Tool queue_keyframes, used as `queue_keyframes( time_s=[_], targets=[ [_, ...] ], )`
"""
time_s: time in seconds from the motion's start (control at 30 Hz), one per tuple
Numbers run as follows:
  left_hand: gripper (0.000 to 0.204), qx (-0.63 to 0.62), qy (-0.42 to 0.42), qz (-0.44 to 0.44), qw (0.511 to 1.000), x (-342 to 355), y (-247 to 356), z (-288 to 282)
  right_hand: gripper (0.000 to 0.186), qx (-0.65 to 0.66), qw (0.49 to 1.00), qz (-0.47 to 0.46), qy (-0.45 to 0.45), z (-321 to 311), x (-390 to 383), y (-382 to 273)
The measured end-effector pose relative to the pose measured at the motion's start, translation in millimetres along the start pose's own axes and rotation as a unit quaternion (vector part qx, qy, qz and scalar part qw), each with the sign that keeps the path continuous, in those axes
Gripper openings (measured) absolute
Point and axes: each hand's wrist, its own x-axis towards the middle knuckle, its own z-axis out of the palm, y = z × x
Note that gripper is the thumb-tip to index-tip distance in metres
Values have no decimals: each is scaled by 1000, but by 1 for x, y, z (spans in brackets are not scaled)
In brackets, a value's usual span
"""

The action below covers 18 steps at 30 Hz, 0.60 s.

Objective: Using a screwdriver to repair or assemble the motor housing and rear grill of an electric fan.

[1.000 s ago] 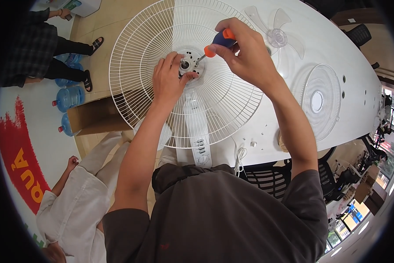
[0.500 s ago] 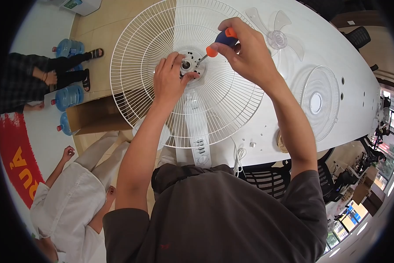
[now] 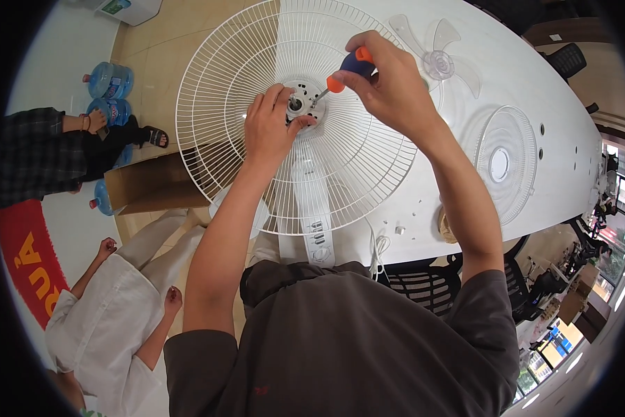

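Observation:
My left hand (image 3: 267, 128) has curled fingers on the central hub (image 3: 297, 104) of a large white wire fan grille (image 3: 229, 174), with thumb and fingertips around the dark shaft area. My right hand (image 3: 396, 97) grips a blue-and-orange screwdriver (image 3: 356, 64), its metal shank angled down to the hub's right side, among small holes. Under the grille lies a white fan body with a button panel (image 3: 318, 233); a white cable (image 3: 380, 247) hangs beside it at the table's near edge. A few small loose pieces (image 3: 400, 229) sit right of the cable.
The white table (image 3: 569, 146) also bears clear fan blades (image 3: 439, 64) and a second guard (image 3: 507, 160). Black chairs (image 3: 420, 285) stand along its edges. At left are a cardboard box (image 3: 145, 184), several water jugs (image 3: 109, 80), a co-worker in plaid (image 3: 34, 153) and another in white (image 3: 104, 313).
The co-worker in plaid at the left has shifted lower in the picture, and the one in white has moved their arms. My hands and the screwdriver have barely moved.

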Motion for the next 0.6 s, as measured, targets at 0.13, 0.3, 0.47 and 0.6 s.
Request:
queue_keyframes(
  time_s=[0.13,0.3,0.47,0.6],
  targets=[
    [64,-3,15,8,1000,0,-1,2,34,12,997,-75,-8,4,1,-2],
    [64,-14,26,21,999,0,-3,3,37,-39,992,-115,-43,3,10,-6],
    [64,-14,35,28,999,0,-4,3,45,-83,990,-86,-73,3,18,-16],
    [63,-11,44,35,998,-1,-5,4,53,-210,973,-17,-89,5,23,-30]
  ],
)
